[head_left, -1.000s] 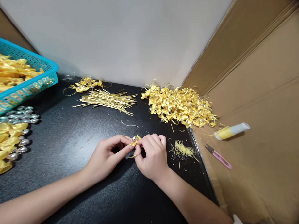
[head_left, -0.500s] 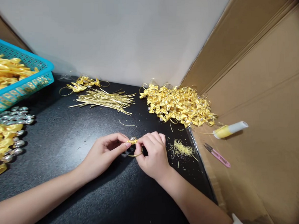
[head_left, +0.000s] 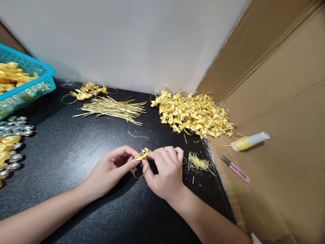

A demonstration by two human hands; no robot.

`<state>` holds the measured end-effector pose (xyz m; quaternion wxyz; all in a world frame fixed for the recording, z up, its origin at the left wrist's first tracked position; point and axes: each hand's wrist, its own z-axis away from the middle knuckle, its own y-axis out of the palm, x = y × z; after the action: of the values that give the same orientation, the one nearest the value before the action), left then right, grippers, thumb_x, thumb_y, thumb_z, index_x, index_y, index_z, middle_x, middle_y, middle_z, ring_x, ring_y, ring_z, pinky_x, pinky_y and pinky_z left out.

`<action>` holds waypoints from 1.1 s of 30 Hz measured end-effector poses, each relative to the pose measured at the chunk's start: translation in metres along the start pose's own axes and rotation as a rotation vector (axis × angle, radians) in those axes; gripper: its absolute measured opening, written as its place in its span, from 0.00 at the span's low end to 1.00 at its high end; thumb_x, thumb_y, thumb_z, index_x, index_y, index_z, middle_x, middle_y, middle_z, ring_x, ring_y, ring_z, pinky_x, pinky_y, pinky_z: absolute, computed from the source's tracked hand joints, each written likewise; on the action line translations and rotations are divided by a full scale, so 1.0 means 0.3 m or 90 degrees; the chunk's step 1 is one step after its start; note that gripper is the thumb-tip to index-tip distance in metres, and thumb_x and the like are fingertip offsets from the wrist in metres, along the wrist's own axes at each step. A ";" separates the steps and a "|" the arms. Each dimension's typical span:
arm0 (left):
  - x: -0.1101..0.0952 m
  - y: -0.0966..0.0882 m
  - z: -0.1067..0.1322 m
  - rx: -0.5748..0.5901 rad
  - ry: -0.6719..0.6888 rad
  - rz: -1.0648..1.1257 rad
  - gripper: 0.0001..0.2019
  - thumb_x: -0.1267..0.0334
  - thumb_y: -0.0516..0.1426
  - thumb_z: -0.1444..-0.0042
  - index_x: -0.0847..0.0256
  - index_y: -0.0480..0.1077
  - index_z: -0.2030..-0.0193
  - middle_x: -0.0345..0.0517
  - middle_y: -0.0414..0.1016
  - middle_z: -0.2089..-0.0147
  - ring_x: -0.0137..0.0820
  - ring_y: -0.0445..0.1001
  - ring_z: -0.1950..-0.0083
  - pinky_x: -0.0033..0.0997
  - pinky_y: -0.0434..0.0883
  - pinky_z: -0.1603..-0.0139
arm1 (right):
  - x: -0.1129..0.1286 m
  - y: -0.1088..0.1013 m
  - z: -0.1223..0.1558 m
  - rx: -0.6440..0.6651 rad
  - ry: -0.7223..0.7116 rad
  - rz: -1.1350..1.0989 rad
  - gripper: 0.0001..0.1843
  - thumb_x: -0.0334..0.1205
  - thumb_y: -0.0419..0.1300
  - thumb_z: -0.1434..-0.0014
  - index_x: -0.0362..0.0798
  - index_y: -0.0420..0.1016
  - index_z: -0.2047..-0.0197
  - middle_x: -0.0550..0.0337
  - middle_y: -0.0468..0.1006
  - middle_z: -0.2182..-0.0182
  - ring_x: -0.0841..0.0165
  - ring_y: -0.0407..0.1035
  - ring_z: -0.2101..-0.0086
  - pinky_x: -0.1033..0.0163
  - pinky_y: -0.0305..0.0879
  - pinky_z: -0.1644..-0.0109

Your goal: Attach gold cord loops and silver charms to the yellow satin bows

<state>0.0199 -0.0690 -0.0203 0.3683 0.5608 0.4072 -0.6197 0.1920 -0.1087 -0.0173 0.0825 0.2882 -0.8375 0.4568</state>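
Between my two hands is a small yellow ribbon bow (head_left: 143, 155) with silvery beads at its middle and a loop of gold cord (head_left: 138, 177) hanging below. My left hand (head_left: 111, 166) pinches the bow's left end between thumb and fingertips. On the other side, my right hand (head_left: 164, 168) grips the bow and its cord with thumb and forefinger, the other fingers curled. Beyond the hands lies a sheaf of gold cord pieces (head_left: 113, 109). A big heap of finished-looking yellow bows (head_left: 196, 114) sits at the back right.
A blue basket (head_left: 33, 65) of yellow bows stands at left, with silver beads (head_left: 15, 125) and more bows (head_left: 1, 155) before it. Thread scraps (head_left: 200, 161) lie right of my hand. Pink snips (head_left: 239, 172) and a thread tube (head_left: 251, 140) rest on cardboard.
The bow has tilted, its right end now higher and more in view, and the cord loop hangs lower and more to the left. Both hands still grip it.
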 end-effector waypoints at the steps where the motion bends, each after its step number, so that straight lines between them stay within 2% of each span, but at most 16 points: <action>1: 0.002 0.000 0.001 -0.008 -0.003 -0.010 0.08 0.58 0.62 0.45 0.61 0.74 0.66 0.44 0.78 0.69 0.30 0.73 0.69 0.27 0.71 0.67 | 0.000 -0.001 0.001 0.005 0.000 0.004 0.06 0.40 0.55 0.37 0.49 0.71 0.64 0.60 0.79 0.68 0.65 0.66 0.65 0.54 0.50 0.56; 8: 0.005 -0.005 0.007 -0.029 0.014 -0.136 0.10 0.56 0.60 0.45 0.62 0.76 0.66 0.46 0.78 0.69 0.32 0.74 0.69 0.28 0.71 0.67 | -0.012 -0.011 -0.005 0.060 -0.054 0.035 0.07 0.34 0.54 0.38 0.49 0.70 0.67 0.61 0.77 0.71 0.66 0.64 0.66 0.53 0.48 0.56; 13: -0.011 -0.003 0.010 -0.011 0.017 -0.181 0.10 0.55 0.61 0.46 0.61 0.76 0.68 0.45 0.79 0.69 0.32 0.74 0.69 0.29 0.71 0.68 | -0.017 -0.017 -0.014 0.091 -0.061 0.021 0.08 0.34 0.53 0.39 0.48 0.69 0.71 0.63 0.75 0.73 0.67 0.63 0.67 0.55 0.47 0.59; 18: -0.030 -0.003 0.011 0.030 -0.025 -0.157 0.12 0.54 0.60 0.45 0.62 0.75 0.68 0.45 0.79 0.70 0.31 0.72 0.70 0.27 0.67 0.71 | -0.015 -0.024 -0.018 0.102 -0.032 -0.023 0.10 0.34 0.52 0.39 0.48 0.69 0.71 0.63 0.74 0.73 0.68 0.63 0.68 0.56 0.47 0.60; 23: -0.028 -0.003 0.004 0.032 -0.066 -0.084 0.12 0.54 0.61 0.46 0.63 0.73 0.70 0.44 0.77 0.72 0.29 0.70 0.71 0.26 0.66 0.71 | -0.024 -0.023 -0.019 0.115 -0.006 -0.057 0.10 0.35 0.53 0.38 0.48 0.72 0.70 0.63 0.76 0.72 0.69 0.64 0.68 0.57 0.47 0.59; 28: -0.011 -0.007 0.000 0.038 -0.057 -0.017 0.11 0.55 0.61 0.45 0.63 0.72 0.68 0.45 0.77 0.69 0.30 0.71 0.69 0.26 0.67 0.69 | -0.033 -0.025 -0.016 0.096 -0.017 -0.097 0.03 0.34 0.58 0.40 0.48 0.73 0.67 0.64 0.78 0.70 0.70 0.67 0.66 0.57 0.49 0.57; 33: 0.001 -0.012 0.007 0.052 -0.019 -0.001 0.08 0.59 0.61 0.44 0.62 0.72 0.67 0.45 0.76 0.67 0.31 0.73 0.66 0.28 0.70 0.64 | -0.025 -0.033 -0.016 0.041 -0.026 -0.120 0.03 0.33 0.58 0.42 0.47 0.72 0.68 0.64 0.78 0.71 0.70 0.68 0.67 0.57 0.51 0.57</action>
<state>0.0158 -0.0694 -0.0202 0.3506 0.5656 0.3766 -0.6445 0.2031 -0.1059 -0.0106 0.0985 0.3777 -0.7931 0.4677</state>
